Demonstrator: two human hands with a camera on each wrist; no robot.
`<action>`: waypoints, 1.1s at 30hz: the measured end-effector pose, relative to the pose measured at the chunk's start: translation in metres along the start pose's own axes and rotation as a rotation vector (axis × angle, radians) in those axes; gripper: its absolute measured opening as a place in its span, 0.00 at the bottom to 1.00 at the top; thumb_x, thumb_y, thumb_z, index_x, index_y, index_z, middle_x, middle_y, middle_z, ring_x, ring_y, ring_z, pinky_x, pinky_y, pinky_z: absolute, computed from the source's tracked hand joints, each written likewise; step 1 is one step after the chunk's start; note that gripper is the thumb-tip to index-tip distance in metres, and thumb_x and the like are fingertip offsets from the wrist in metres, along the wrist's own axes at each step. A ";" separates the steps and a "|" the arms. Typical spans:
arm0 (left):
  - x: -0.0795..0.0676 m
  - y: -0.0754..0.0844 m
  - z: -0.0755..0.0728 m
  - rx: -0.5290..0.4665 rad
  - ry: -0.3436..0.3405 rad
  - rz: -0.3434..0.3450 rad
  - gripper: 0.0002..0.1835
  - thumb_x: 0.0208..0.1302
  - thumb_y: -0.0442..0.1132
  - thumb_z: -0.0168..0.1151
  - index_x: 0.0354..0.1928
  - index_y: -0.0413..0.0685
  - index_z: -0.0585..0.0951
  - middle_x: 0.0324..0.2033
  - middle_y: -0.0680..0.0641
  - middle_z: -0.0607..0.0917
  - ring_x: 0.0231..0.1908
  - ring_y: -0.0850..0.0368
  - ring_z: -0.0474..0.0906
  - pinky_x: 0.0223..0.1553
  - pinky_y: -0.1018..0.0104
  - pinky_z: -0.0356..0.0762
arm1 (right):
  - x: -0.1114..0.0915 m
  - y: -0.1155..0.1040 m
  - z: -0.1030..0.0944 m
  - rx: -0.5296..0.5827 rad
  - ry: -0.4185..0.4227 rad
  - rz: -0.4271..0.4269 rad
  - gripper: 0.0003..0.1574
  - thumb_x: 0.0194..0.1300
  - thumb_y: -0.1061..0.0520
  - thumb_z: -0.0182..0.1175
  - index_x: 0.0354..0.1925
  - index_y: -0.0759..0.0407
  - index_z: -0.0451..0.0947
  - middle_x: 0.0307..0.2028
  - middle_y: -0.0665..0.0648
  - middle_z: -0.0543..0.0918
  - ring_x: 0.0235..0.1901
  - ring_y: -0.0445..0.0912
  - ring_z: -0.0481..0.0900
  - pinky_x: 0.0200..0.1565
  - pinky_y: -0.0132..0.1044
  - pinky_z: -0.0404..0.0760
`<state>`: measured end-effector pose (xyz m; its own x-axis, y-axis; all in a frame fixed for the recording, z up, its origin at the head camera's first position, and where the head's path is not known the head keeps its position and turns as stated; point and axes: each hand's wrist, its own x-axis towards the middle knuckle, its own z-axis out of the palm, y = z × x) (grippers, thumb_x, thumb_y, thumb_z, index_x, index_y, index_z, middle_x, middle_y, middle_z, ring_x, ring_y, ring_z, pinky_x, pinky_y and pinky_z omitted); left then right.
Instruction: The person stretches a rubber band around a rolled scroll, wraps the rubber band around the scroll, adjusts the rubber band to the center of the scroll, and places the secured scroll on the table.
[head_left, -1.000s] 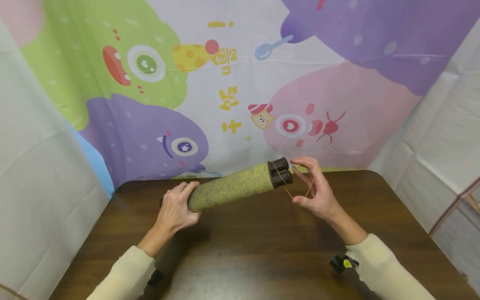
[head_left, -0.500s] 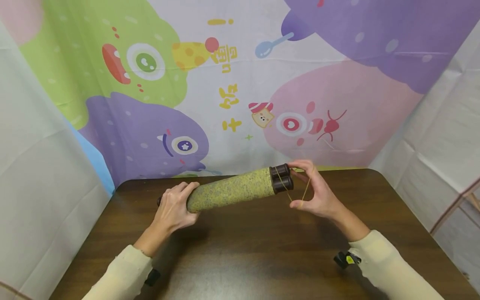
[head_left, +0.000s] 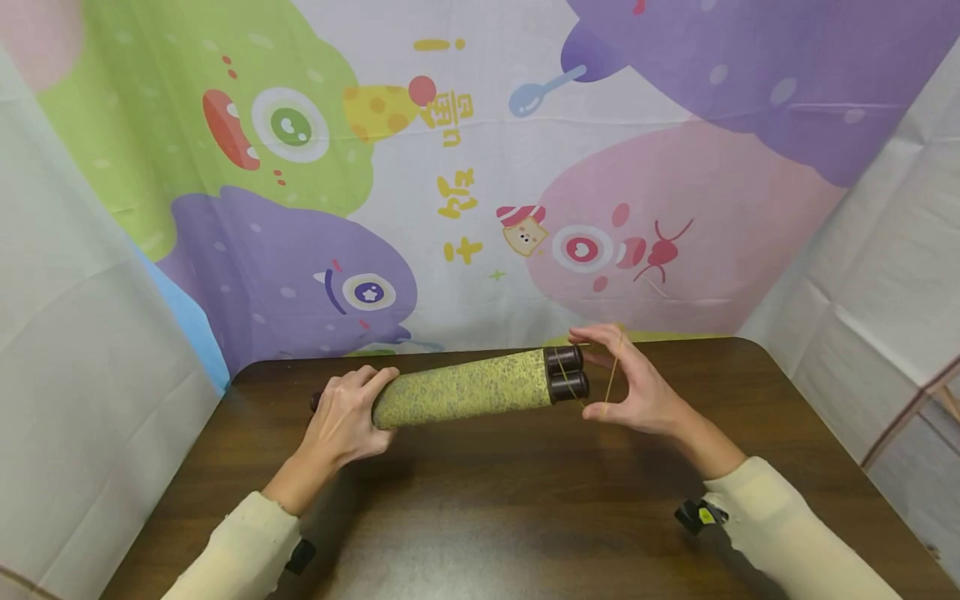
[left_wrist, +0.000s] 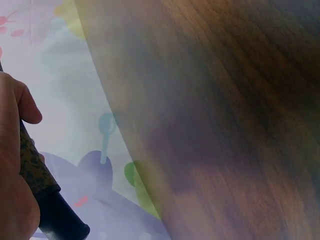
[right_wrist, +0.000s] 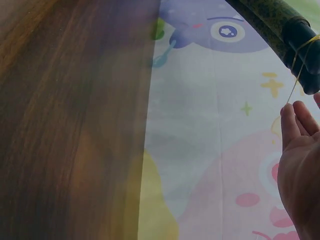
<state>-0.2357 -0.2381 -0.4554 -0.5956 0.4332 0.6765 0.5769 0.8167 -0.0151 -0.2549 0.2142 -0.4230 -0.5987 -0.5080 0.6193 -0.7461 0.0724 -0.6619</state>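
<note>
In the head view, a rolled scroll in yellow-green patterned cloth is held above the table, its right end slightly higher. Two dark roller knobs stick out side by side at that end. My left hand grips the scroll's left end, where another dark knob shows in the left wrist view. With thumb and curved fingers spread apart, my right hand holds a thin yellow rubber band stretched. The band loops around the knobs, and the right fingertips are right at their ends.
A brown wooden table with rounded far corners lies under the hands. Behind it hangs a cartoon-printed cloth; pale cloth walls flank both sides. Dark wrist straps show at the sleeves.
The scroll's right end has dropped and the roll lies closer to level. My right hand has closed in on the knobs, its fingertips reaching over their ends. The left hand keeps its grip.
</note>
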 end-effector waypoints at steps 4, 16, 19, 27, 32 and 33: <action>0.001 -0.001 -0.001 0.014 -0.007 0.011 0.38 0.34 0.41 0.79 0.57 0.45 0.86 0.37 0.42 0.89 0.33 0.41 0.86 0.35 0.45 0.83 | 0.000 -0.001 -0.002 -0.020 -0.032 0.011 0.60 0.58 0.53 0.86 0.79 0.72 0.68 0.71 0.62 0.76 0.74 0.36 0.74 0.74 0.33 0.81; 0.003 -0.002 -0.003 0.041 -0.031 0.056 0.39 0.32 0.42 0.80 0.57 0.47 0.86 0.36 0.44 0.88 0.32 0.43 0.85 0.35 0.45 0.84 | -0.001 0.002 -0.007 -0.101 -0.118 0.016 0.57 0.58 0.51 0.87 0.76 0.71 0.72 0.72 0.52 0.79 0.69 0.35 0.78 0.70 0.29 0.82; 0.003 -0.001 -0.004 0.048 -0.030 0.071 0.39 0.32 0.43 0.80 0.56 0.48 0.86 0.36 0.45 0.88 0.31 0.45 0.84 0.33 0.46 0.83 | 0.000 0.000 -0.008 -0.127 -0.130 0.014 0.56 0.56 0.51 0.87 0.75 0.67 0.74 0.70 0.60 0.81 0.68 0.39 0.80 0.68 0.33 0.85; 0.005 -0.001 -0.003 0.071 -0.050 0.085 0.39 0.31 0.42 0.81 0.56 0.47 0.86 0.37 0.44 0.88 0.32 0.43 0.85 0.33 0.47 0.83 | 0.001 -0.004 -0.009 -0.221 -0.158 0.072 0.56 0.49 0.58 0.87 0.75 0.60 0.77 0.70 0.62 0.82 0.69 0.41 0.79 0.69 0.41 0.82; 0.006 0.001 -0.004 0.079 -0.076 0.085 0.39 0.33 0.43 0.82 0.57 0.48 0.86 0.38 0.44 0.88 0.33 0.43 0.85 0.34 0.47 0.83 | 0.002 -0.006 -0.008 -0.225 -0.176 0.082 0.55 0.50 0.59 0.87 0.74 0.60 0.77 0.70 0.60 0.83 0.67 0.46 0.81 0.69 0.39 0.81; 0.006 0.002 -0.004 0.081 -0.079 0.086 0.39 0.33 0.43 0.82 0.57 0.48 0.86 0.38 0.44 0.88 0.33 0.43 0.85 0.34 0.47 0.83 | 0.002 -0.007 -0.007 -0.225 -0.177 0.083 0.54 0.50 0.59 0.87 0.74 0.61 0.77 0.70 0.60 0.83 0.67 0.46 0.81 0.69 0.38 0.80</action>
<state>-0.2364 -0.2354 -0.4483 -0.5895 0.5293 0.6103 0.5826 0.8019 -0.1327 -0.2532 0.2191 -0.4143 -0.6148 -0.6331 0.4704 -0.7545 0.2984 -0.5845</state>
